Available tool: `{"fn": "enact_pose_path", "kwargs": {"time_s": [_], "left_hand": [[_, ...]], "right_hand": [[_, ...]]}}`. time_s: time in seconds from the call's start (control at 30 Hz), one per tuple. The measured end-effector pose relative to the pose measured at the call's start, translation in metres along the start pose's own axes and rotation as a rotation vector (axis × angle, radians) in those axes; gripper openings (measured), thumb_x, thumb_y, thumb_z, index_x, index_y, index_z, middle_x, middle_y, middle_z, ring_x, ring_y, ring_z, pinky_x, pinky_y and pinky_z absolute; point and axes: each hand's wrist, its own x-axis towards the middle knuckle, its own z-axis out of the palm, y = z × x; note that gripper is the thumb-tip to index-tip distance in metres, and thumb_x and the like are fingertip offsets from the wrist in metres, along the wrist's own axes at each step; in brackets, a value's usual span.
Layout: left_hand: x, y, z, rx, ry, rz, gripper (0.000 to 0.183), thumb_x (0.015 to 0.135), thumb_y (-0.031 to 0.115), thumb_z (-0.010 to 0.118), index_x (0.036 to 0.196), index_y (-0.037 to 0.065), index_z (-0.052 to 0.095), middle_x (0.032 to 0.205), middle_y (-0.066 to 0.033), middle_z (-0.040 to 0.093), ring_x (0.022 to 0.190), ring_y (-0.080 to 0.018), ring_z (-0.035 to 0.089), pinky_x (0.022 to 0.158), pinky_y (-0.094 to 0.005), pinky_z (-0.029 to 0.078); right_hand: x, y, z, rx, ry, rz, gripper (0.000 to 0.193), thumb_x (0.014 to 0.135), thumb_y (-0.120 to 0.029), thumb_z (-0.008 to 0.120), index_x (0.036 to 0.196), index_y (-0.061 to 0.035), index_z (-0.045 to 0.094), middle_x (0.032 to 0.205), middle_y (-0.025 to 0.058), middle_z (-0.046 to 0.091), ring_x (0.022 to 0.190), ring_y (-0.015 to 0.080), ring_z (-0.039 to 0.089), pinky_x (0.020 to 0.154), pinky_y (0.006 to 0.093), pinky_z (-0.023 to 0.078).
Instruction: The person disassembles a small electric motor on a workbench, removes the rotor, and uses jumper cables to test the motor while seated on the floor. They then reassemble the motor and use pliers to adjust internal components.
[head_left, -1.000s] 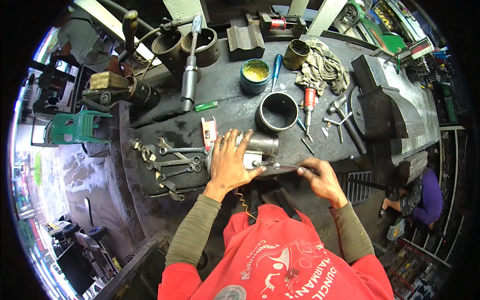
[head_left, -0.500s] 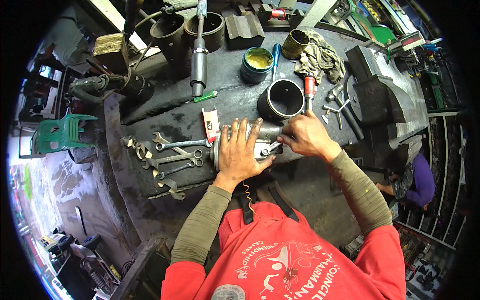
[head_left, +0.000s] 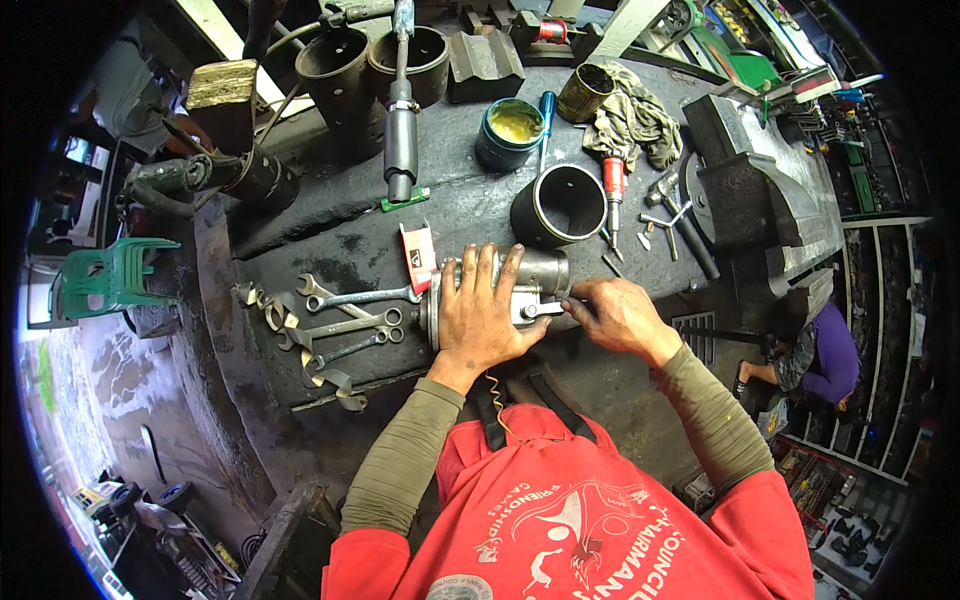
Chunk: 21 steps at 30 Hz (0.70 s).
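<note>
A metal assembly with a dull steel cylinder and a shinier silver body lies at the bench's front edge. My left hand presses flat on it, fingers spread, hiding much of its middle. A short silver wrench has its round end on the silver body, beside my left thumb. Its free end is pinched in the curled fingers of my right hand. A red and white small box leans against the assembly's left end. Several combination wrenches lie left of my left hand, near curled metal strips.
Beyond my hands stand a black cylinder sleeve, a grease tub and a blue screwdriver. A red-handled tool, a hammer and a rag lie farther right, before a large vise. Another person crouches at right.
My right hand has moved slightly down and toward me, swinging the wrench from slanting upward to nearly level. My left hand stays spread on the assembly. The view has shifted a little.
</note>
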Motion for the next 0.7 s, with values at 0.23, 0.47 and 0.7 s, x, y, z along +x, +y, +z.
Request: {"fn": "enact_pose_path", "kwargs": {"time_s": [0.23,0.47,0.7], "left_hand": [[0.005,-0.001,0.002,0.047,-0.069,0.013,0.097,0.073,0.067,0.08,0.148,0.008,0.06,0.148,-0.0212,0.053,0.143,-0.0386,0.044,0.119,-0.0603,0.031],[0.003,-0.004,0.003,0.063,-0.034,0.029,0.097,0.07,0.069,0.081,0.145,0.009,0.063,0.147,-0.0208,0.054,0.141,-0.0375,0.047,0.117,-0.0582,0.033],[0.004,-0.003,0.008,0.053,-0.002,0.024,0.095,0.071,0.069,0.081,0.142,0.008,0.065,0.145,-0.0222,0.056,0.139,-0.0375,0.049,0.114,-0.057,0.035]], "right_hand": [[-0.008,0.005,0.013,-0.022,0.02,0.002,0.034,0.101,-0.037,0.068,0.09,-0.0051,0.072,0.079,0.0207,0.072,0.077,0.0426,0.072,0.072,0.0551,0.055],[-0.018,0.012,0.023,-0.052,0.21,-0.229,0.026,0.095,-0.032,0.075,0.087,-0.0076,0.069,0.077,0.0111,0.064,0.073,0.0354,0.067,0.065,0.0487,0.052],[0.023,0.037,0.004,-0.054,0.145,-0.502,0.028,0.092,-0.033,0.076,0.085,-0.007,0.068,0.076,0.0116,0.063,0.074,0.0352,0.068,0.065,0.048,0.052]]}}
